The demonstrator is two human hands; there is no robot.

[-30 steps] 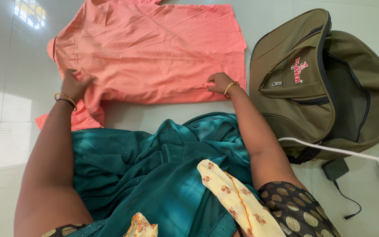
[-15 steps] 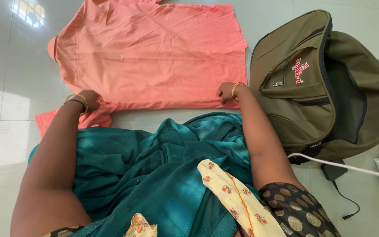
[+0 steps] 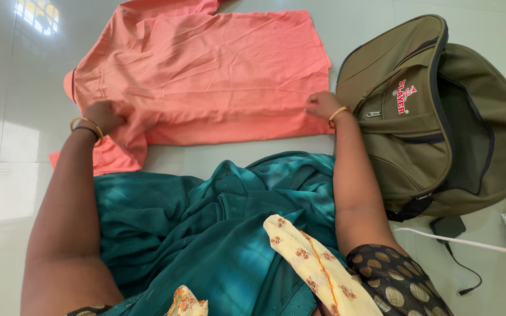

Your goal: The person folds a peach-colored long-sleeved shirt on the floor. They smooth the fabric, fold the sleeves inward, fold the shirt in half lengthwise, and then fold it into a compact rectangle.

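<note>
Shirt: a salmon-pink shirt [image 3: 206, 70] is lying spread flat on the pale tiled floor [image 3: 7, 146], collar end pointing left, one sleeve sticking out at the lower left near the person's knee.

Left hand: the left hand [image 3: 103, 115] is pressing down on the shirt's shoulder area by that sleeve. Fingers are curled together and look like they're bunching a bit of the fabric, though I can't tell for sure how tight the grip is. Gold and dark bangles are sitting on the wrist.

Right hand: the right hand [image 3: 322, 105] is resting on the shirt's near edge at the hem end, fingers close together and pinching or pressing the cloth. A gold bangle is on that wrist too.

Backpack: an olive-green backpack [image 3: 428, 111] is lying on the floor just beside the shirt's right edge, zip open, almost touching the right wrist.

Lap: teal fabric [image 3: 206, 222] is draping over the person's legs, with a yellow floral cloth [image 3: 306, 257] lying on top.

Cables: a white cable [image 3: 469, 241] and a black charger with cord [image 3: 449, 228] are lying at the lower right.
</note>
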